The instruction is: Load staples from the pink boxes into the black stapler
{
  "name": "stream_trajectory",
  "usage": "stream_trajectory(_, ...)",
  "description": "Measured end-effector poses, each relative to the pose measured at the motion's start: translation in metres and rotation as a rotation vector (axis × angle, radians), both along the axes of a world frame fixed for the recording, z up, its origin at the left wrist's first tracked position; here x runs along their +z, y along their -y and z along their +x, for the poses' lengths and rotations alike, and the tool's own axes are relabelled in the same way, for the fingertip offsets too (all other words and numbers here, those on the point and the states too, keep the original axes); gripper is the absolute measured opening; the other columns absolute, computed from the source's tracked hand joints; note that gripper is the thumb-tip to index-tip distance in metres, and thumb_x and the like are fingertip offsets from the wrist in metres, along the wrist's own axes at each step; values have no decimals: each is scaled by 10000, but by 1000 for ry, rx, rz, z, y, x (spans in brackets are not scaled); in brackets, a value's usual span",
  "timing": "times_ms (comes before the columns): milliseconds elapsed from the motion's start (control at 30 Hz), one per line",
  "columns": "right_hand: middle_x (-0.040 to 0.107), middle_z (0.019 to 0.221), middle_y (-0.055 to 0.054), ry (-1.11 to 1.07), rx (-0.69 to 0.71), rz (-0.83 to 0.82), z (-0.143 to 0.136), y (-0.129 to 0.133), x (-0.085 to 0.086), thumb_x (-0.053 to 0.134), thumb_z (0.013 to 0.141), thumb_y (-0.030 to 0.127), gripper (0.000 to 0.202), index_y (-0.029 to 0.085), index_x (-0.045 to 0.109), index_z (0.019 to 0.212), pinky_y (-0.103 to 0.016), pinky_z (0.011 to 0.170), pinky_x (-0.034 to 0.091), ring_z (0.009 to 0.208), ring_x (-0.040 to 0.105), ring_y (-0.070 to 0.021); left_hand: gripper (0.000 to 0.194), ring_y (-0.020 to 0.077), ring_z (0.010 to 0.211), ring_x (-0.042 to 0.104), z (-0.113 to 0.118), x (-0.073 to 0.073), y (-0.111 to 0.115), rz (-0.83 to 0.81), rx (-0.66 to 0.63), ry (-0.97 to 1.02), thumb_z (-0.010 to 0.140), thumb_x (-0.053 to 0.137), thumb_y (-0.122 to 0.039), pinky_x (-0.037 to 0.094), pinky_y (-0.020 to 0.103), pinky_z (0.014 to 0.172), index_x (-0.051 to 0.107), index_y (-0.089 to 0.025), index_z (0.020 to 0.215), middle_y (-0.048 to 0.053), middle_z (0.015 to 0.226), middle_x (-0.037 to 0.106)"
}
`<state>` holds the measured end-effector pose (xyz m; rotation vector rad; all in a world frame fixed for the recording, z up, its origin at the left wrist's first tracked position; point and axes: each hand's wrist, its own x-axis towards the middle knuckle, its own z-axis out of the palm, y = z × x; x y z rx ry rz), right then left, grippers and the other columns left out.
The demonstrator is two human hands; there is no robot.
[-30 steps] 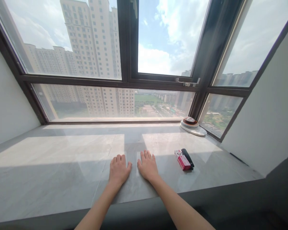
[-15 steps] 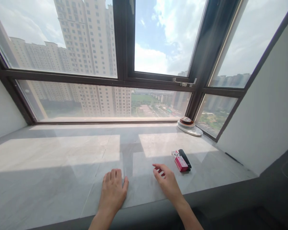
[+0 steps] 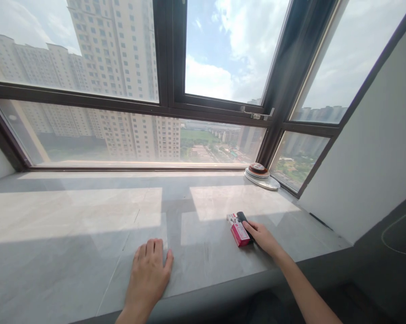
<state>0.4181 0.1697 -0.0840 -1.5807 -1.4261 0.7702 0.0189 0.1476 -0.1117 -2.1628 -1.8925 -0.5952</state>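
In the lower right of the frame the right hand (image 3: 261,235) lay on the grey marble sill (image 3: 88,216), its fingers curled loosely round the near ends of a small red box (image 3: 239,233) and a black oblong object (image 3: 245,222) that lay side by side, touching each other, just below the patch of sunlight. The fingertips met the black piece and the corner of the box, but whether they had actually closed into a grip could not be told from this angle. The left hand (image 3: 148,276) sat at the lower centre, flat on the stone with its fingers together and thumb out, holding nothing and well apart from the pair. Judging by its printed faces and square edges, the box was probably thin card: light, easily dented if squeezed across its broad sides, and best taken by its long narrow edges. The black piece looked like hard, smooth plastic, stiff and likely light too, apt to slide on the polished stone, so a pinch across its width near the middle would suit it. Further up, in the right-hand corner against the dark window frame (image 3: 169,108), a stack of round plates (image 3: 261,176) stood well clear of both hands.
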Motion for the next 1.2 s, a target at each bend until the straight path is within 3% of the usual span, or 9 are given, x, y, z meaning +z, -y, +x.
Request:
stream_trajectory(200,700,695,-22,178,-33,84,-114,-1,-14,484,894,665,518,243,784,910,-256,601,425,661,643,-205,328,303,1064,533,5,8,9,-70,-40,196,959,463,-451,398,465,978,645,-299,1185,90,1163,646)
stream_trajectory(333,717,731,-20,252,-101,63,-197,-10,-17,507,892,679,504,298,761,1104,-261,583,406,678,667,-206,470,295,1069,550,17,15,10,-66,-5,311,971,449,-494,412,444,962,544,-295,1386,83,1222,655)
stream_trajectory(433,718,748,-8,210,-97,76,-226,-12,-18,502,907,662,514,312,701,1226,-266,607,429,706,677,-210,575,311,1073,555,25,19,2,-54,82,313,937,479,-541,432,428,900,493,-243,1429,110,1244,650)
stream_trajectory(533,682,701,-2,133,-100,122,-216,-7,-20,518,907,639,533,255,685,1236,-267,630,449,673,655,-199,612,332,1109,557,31,21,-5,-22,150,282,874,551,-533,439,421,871,504,-213,1393,133,1246,639)
stream_trajectory(733,591,631,17,16,-93,125,-172,13,-23,554,881,659,521,209,714,1090,-264,580,434,606,599,-186,480,268,1018,643,25,18,-3,-49,86,401,856,579,-417,478,365,846,547,-253,1306,83,1193,653)
stream_trajectory(867,575,620,21,9,-93,135,-170,20,-23,558,885,657,494,220,716,1052,-268,581,428,602,589,-188,496,262,1028,664,-6,13,-4,-38,100,452,859,598,-443,492,348,855,542,-276,1323,56,1220,671)
stream_trajectory(1033,560,615,22,-3,-99,133,-171,21,-20,563,879,665,502,212,715,1032,-268,565,406,584,570,-183,441,270,1073,635,-53,15,-27,-7,166,365,877,581,-420,475,345,908,590,-256,1285,57,1215,677)
stream_trajectory(1200,558,621,20,-7,-86,131,-170,22,-17,561,890,656,515,185,710,1033,-262,577,393,593,564,-172,386,290,1081,595,-73,21,-32,43,166,287,915,528,-429,446,363,932,648,-221,1217,74,1132,698)
